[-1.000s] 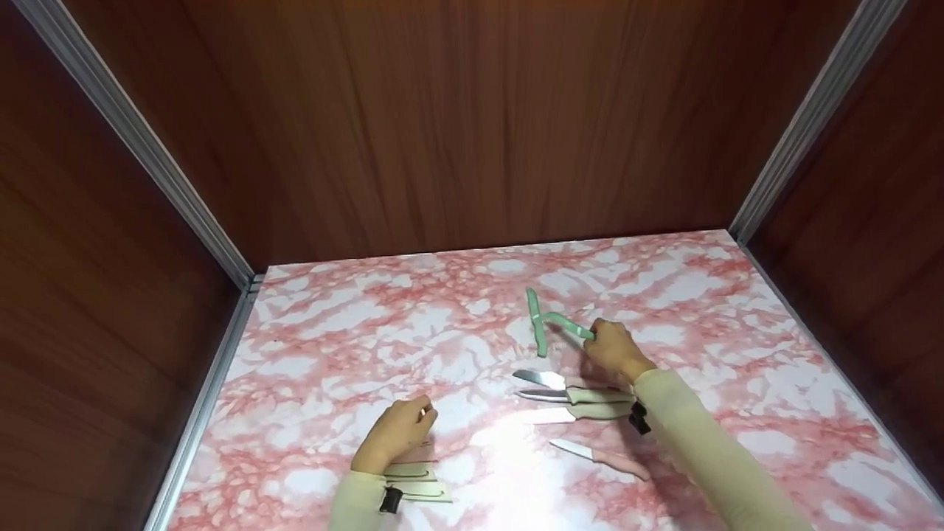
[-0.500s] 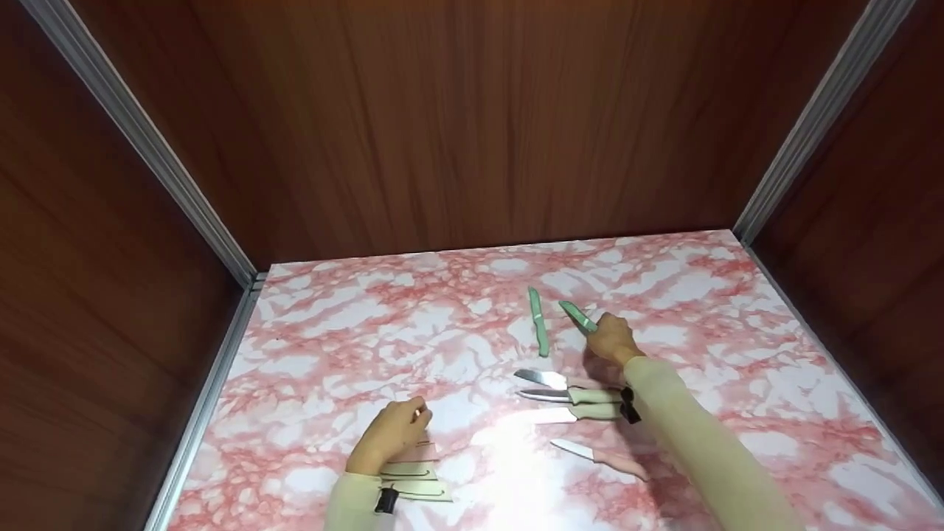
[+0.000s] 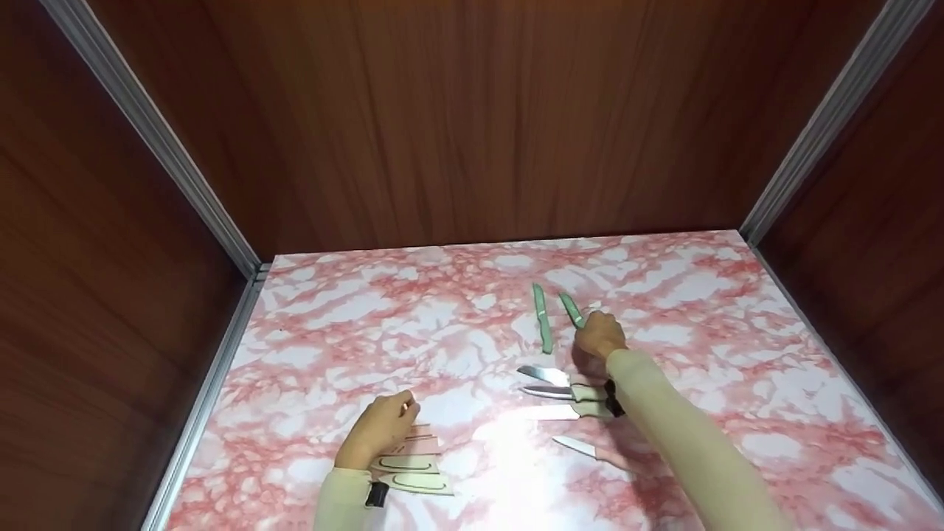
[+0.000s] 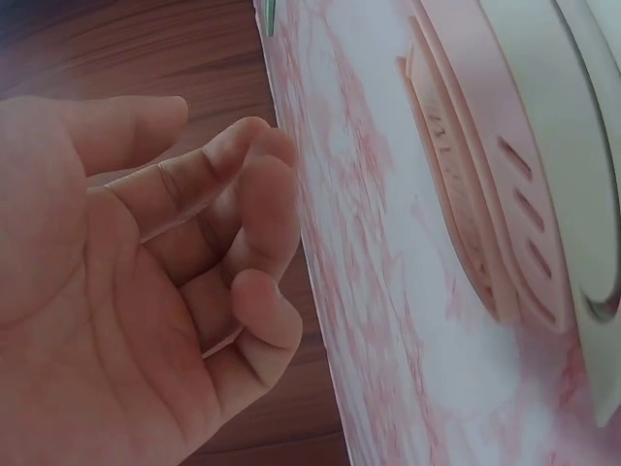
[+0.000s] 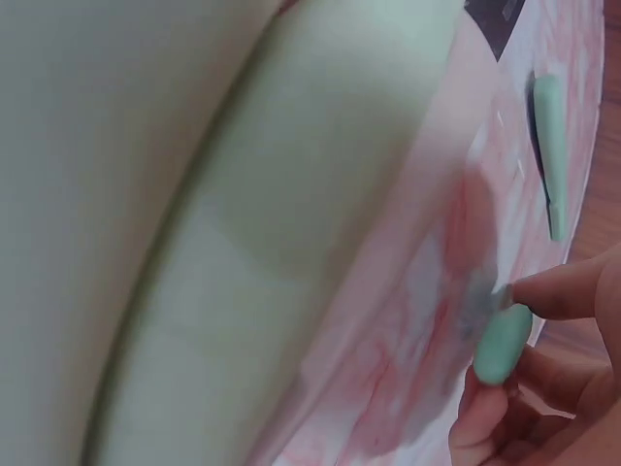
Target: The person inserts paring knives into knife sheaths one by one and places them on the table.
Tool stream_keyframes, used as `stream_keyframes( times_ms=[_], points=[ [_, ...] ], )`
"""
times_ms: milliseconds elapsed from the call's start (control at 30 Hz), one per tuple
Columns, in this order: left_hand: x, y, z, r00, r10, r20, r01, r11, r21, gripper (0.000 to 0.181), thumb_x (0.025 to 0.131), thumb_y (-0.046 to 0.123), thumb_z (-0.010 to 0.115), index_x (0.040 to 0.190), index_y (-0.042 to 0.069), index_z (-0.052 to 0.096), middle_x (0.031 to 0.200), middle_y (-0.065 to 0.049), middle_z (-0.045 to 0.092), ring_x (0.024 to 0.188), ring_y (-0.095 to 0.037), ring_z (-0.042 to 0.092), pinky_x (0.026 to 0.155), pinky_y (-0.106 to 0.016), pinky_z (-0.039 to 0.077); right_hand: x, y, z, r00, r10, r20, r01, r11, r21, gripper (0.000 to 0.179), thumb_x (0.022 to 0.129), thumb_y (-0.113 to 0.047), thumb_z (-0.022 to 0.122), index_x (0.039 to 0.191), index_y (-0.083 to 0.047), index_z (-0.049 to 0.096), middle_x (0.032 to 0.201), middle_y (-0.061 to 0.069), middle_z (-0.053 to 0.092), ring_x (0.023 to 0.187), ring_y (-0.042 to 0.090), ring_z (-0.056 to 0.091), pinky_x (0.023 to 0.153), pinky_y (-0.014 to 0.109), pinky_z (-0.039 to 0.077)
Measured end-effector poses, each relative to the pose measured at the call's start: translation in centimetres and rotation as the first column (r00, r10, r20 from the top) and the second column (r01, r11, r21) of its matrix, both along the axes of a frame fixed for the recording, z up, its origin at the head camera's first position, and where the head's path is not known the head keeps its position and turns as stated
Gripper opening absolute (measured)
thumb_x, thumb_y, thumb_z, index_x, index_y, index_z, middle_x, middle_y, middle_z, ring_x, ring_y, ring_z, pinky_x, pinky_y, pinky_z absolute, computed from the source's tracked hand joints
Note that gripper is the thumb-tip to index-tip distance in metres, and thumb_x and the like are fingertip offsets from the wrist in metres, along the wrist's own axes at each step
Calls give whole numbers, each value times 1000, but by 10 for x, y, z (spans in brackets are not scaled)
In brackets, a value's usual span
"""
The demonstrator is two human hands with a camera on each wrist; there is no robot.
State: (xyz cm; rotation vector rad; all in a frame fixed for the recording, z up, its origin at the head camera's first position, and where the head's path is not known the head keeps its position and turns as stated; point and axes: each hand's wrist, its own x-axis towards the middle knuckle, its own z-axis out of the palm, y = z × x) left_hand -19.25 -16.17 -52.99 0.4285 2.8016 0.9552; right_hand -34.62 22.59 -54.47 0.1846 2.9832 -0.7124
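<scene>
My right hand (image 3: 601, 335) grips the handle of a green knife (image 3: 571, 310), whose green front part points away to the back left. In the right wrist view the rounded handle end (image 5: 503, 345) shows between thumb and fingers. A second green knife (image 3: 542, 317) lies just left of it, apart. My left hand (image 3: 380, 428) hovers near the pale green sheaths (image 3: 417, 483) and pink sheaths (image 3: 424, 446). In the left wrist view its fingers (image 4: 267, 209) hang loosely curled, holding nothing.
Below my right forearm lie several bare-bladed knives: one with its blade (image 3: 543, 375) foremost, pale-green-handled knives (image 3: 590, 409) and a pink-handled knife (image 3: 579, 446). The sleeve partly covers their handles. Brown wood-grain panels (image 3: 479, 125) wall the marbled table (image 3: 332, 354).
My right hand has swung the green knife away from the other green one, so it now points backward nearly alongside it. The left hand has shifted slightly left, uncovering more of the pink sheaths.
</scene>
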Motion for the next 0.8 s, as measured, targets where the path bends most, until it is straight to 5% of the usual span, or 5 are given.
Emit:
stream_keyframes(
  times_ms=[267,500,800],
  points=[
    [-1,-2,-2,1000,5,-23,-5,1000,-7,23,98,16,44,81,9,58,64,4,51,55,-11,46,58,-33,41,-3,-9,-3,1000,22,19,-21,999,-44,9,81,-7,50,76,-1,56,77,17,62,70,28,57,64,44,49],
    [1,-3,-5,1000,7,4,-7,1000,-2,20,97,13,47,84,6,61,65,4,52,54,-11,45,54,-31,39,-8,-16,-8,999,5,-38,-8,997,-71,13,78,-7,55,66,-5,50,69,15,59,70,31,57,68,48,49],
    [-1,-2,-7,1000,8,10,-8,1000,-27,19,96,15,50,85,7,63,68,5,53,59,-11,47,59,-32,41,-13,-20,-9,1000,-3,-1,3,997,-80,18,83,-13,60,68,-4,53,71,13,58,69,29,57,68,44,49]
  ],
)
